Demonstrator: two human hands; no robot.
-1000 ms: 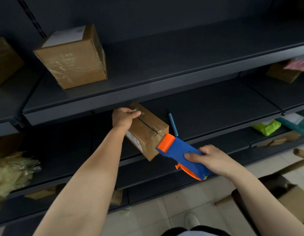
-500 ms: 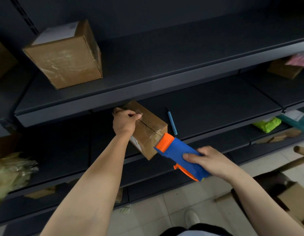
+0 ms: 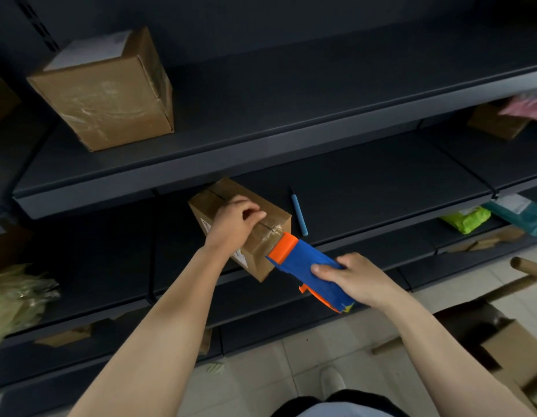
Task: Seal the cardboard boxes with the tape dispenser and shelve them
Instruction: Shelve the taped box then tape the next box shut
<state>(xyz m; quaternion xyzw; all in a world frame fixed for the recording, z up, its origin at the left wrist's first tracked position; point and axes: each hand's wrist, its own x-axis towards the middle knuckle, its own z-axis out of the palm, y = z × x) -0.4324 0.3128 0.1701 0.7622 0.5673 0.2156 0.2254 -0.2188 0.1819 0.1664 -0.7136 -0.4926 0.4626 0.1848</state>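
Observation:
A small brown cardboard box (image 3: 262, 254) sits at the front edge of the middle dark shelf (image 3: 381, 188), with clear tape along its top seam. My left hand (image 3: 235, 222) rests on the box top with its fingers curled over the seam. My right hand (image 3: 356, 279) grips the blue tape dispenser (image 3: 306, 261), whose orange head (image 3: 281, 246) touches the near right corner of the box. A larger taped cardboard box (image 3: 107, 94) stands on the upper shelf (image 3: 261, 121) at the left.
A light blue pen (image 3: 299, 216) lies on the middle shelf just right of the box. Green and teal parcels (image 3: 467, 219) lie on a lower shelf at the right. An open cardboard box (image 3: 514, 353) stands on the tiled floor at lower right. Crumpled plastic (image 3: 17, 299) sits at the left.
My left hand slid from the box's far left corner along the top toward the dispenser. The dispenser's head stayed at the near corner of the box.

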